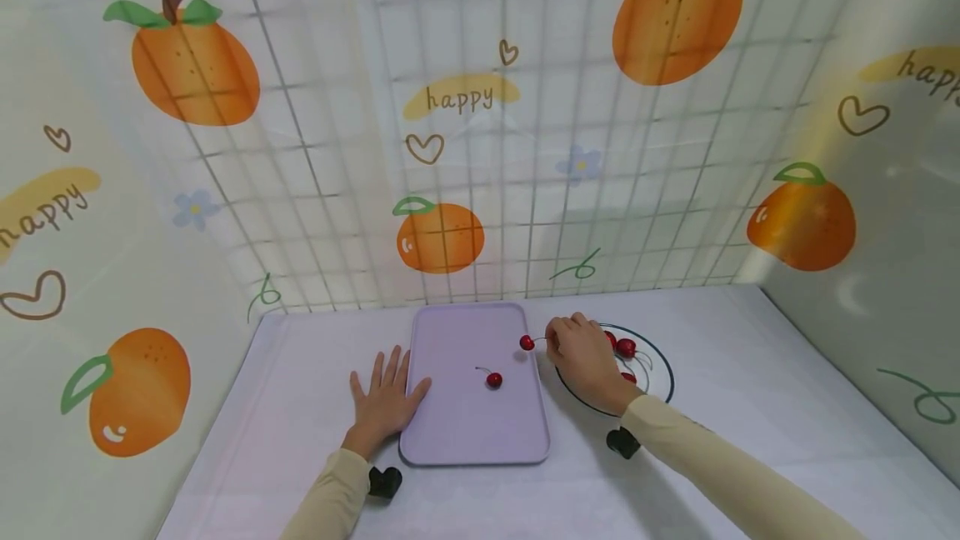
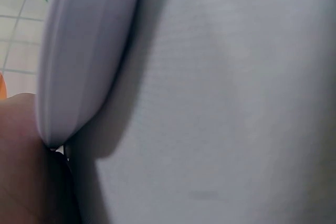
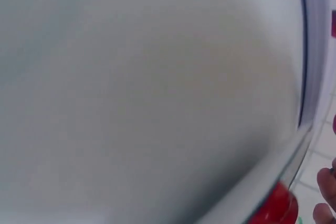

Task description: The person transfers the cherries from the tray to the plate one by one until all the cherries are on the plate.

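My right hand [image 1: 588, 361] pinches a cherry by its stem; the red cherry [image 1: 527, 343] hangs to the left of the fingertips, over the right rim of a lilac tray. One other cherry [image 1: 494, 380], stem pointing left, lies on the tray [image 1: 472, 432]. Below and behind the right hand is a round white plate with a dark rim [image 1: 670, 369], holding several cherries [image 1: 626, 347] partly covered by the hand. Fingers spread, my left hand [image 1: 386, 402] rests at the tray's left edge, its thumb over the rim.
A white cloth covers the table [image 1: 720, 457]. Behind it stands a grid wall draped with a sheet [image 1: 525, 148] printed with oranges, and similar sheets rise at both sides. A dark wrist device [image 1: 386, 483] sits under the left wrist, another [image 1: 622, 442] under the right.
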### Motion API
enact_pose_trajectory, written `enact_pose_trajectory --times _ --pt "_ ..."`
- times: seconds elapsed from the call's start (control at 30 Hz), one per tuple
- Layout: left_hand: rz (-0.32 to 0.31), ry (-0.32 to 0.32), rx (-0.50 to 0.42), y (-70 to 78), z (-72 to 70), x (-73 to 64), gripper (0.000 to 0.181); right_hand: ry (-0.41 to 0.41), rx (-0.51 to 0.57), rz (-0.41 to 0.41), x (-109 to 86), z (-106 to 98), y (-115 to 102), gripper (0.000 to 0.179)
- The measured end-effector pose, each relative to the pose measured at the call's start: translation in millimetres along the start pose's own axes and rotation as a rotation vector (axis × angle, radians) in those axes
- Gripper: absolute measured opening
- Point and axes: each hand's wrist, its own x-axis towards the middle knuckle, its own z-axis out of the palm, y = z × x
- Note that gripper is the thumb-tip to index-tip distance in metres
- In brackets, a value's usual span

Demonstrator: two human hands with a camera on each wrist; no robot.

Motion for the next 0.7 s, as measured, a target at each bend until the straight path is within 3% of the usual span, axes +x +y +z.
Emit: enact_pose_trajectory --times 0.17,0.43,0.7 --pt "0.013 0.014 -0.007 1.8 -2.7 -3.4 0.080 0.002 -0.002 -0.001 -4.2 -8.5 11.0 0.005" --pt "0.002 0.008 0.030 -3.8 7.0 3.0 0.079 0.007 -0.005 0.019 -14.5 -17.1 25.4 0.006" --pt "0.022 0.018 -0.015 -0.3 2.0 -1.6 0.082 0.008 -0.052 0.032 -19.8 -18.8 38.3 0.006"
